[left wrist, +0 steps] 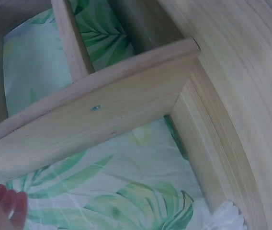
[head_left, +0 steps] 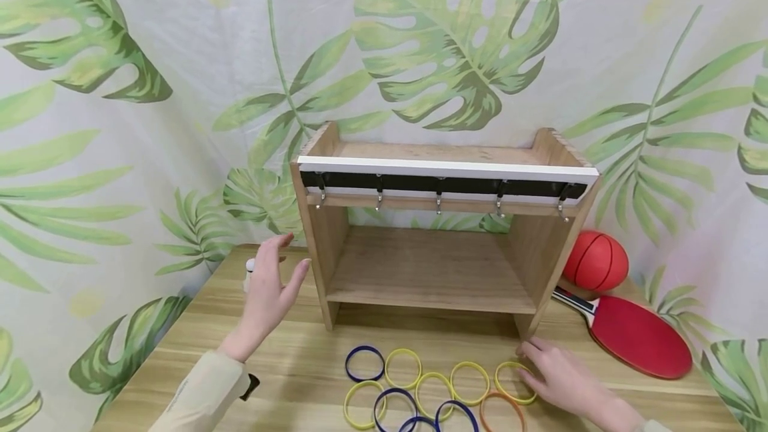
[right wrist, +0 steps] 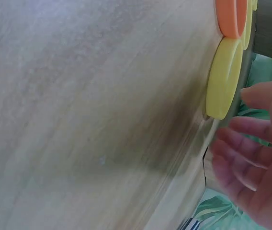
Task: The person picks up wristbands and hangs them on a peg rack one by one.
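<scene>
- Leaf-printed cloth hangs behind a wood-grain bench, where a wooden shelf unit carries five metal hooks along its front.
- Before the unit, the rightmost yellow ring lies on the bench, just beside the orange ring.
- Right hand: thumb and fingers parted at that yellow ring, gripping nothing; I cannot tell whether they touch.
- Left hand: raised beside the unit, fingers loosely bent, thumb apart, holding nothing.
- Picking up a ring seems the step in hand; the next move likely calls for pinching the yellow band and lifting.
</scene>
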### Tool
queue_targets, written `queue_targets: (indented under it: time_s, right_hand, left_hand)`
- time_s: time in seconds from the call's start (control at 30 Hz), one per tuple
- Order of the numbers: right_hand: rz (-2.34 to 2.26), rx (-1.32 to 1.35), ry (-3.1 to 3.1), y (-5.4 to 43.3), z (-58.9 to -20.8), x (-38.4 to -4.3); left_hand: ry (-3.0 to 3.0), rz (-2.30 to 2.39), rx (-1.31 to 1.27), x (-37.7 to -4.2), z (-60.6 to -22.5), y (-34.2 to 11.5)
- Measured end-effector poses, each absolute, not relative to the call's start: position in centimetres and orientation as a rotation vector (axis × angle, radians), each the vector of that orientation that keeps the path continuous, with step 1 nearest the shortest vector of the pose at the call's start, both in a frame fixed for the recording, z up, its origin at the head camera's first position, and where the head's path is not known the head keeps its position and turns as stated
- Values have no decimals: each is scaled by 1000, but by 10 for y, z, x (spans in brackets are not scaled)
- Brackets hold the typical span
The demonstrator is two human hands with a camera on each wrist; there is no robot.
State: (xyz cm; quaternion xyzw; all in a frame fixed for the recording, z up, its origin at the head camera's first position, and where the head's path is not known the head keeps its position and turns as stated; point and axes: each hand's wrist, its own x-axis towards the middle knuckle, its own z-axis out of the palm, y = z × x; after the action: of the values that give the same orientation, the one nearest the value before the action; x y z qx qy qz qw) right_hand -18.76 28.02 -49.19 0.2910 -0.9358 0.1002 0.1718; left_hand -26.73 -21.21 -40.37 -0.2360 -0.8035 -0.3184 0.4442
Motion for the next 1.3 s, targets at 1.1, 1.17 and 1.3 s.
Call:
queue_targets:
  time_s: [1.1, 1.17, 1.3]
  right_hand:
    - [669, 1070, -2417, 282, -465, -199]
    - [669, 1079, -2405, 278, -457, -198]
    - [636, 1074, -2423, 266, -439, -195]
  left_hand:
    - [-2334, -1526, -469, -278, -394, -189]
    - [-2332, -1544, -466, -279, -395, -188]
    - [-2346, -1537, -456, -278, -398, -188]
